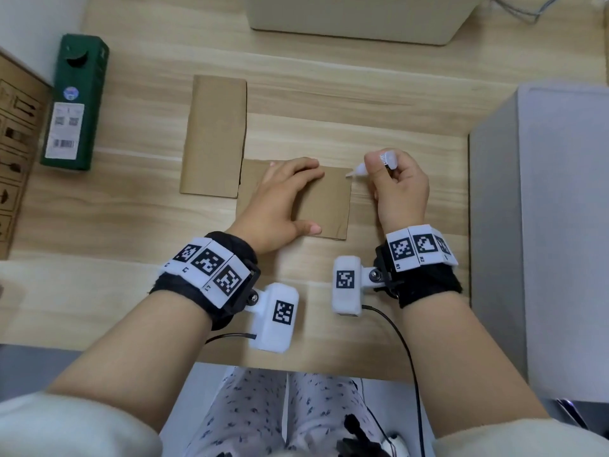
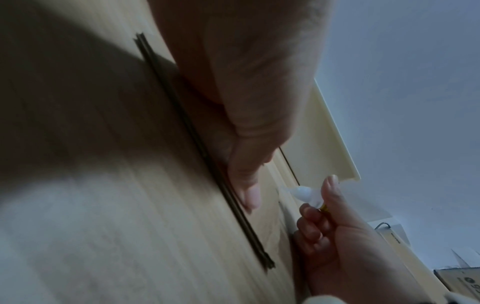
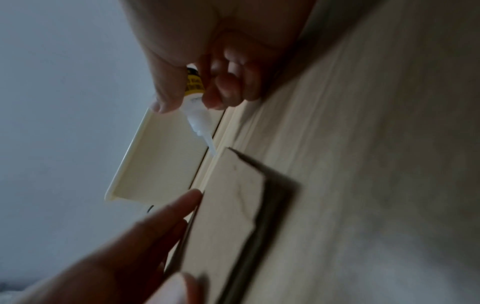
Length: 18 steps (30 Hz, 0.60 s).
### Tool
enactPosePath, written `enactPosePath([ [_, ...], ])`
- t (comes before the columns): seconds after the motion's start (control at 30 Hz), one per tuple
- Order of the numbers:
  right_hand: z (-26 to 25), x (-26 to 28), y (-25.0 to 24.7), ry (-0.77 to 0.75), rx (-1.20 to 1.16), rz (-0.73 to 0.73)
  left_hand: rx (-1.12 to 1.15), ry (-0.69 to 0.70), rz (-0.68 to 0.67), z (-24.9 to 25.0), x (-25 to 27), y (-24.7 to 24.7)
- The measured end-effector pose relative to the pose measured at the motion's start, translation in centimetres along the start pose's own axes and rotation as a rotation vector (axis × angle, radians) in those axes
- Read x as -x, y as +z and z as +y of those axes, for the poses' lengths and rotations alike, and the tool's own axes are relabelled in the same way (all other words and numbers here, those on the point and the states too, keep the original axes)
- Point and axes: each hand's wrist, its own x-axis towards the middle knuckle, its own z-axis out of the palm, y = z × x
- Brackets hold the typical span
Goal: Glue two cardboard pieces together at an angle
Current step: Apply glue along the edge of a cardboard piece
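Note:
Two brown cardboard pieces lie flat on the wooden table (image 1: 131, 209). The tall piece (image 1: 214, 136) stands lengthwise at the left; the squarer piece (image 1: 329, 206) lies to its right, nearer me. My left hand (image 1: 280, 196) rests flat on the squarer piece (image 3: 228, 205), fingers straight and thumb out. My right hand (image 1: 398, 186) grips a small glue tube (image 1: 379, 164) with a yellow label (image 3: 194, 84). Its white nozzle (image 3: 205, 137) points at the far right corner of the squarer piece, just above it. The left wrist view shows the tube (image 2: 306, 193) beyond my left thumb (image 2: 249, 193).
A dark green carton (image 1: 75, 103) lies at the far left, beside a brown printed box (image 1: 13, 153). A grey box (image 1: 543, 225) stands close on the right. A cream-coloured case (image 1: 356, 18) sits at the table's back edge.

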Motion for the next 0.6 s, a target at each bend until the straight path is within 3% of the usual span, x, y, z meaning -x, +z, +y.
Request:
enactPosePath([
  [0.6, -0.5, 0.8, 0.4, -0.088, -0.002, -0.055, 0.022, -0.019, 0.002, 0.1, 0.0, 0.0],
])
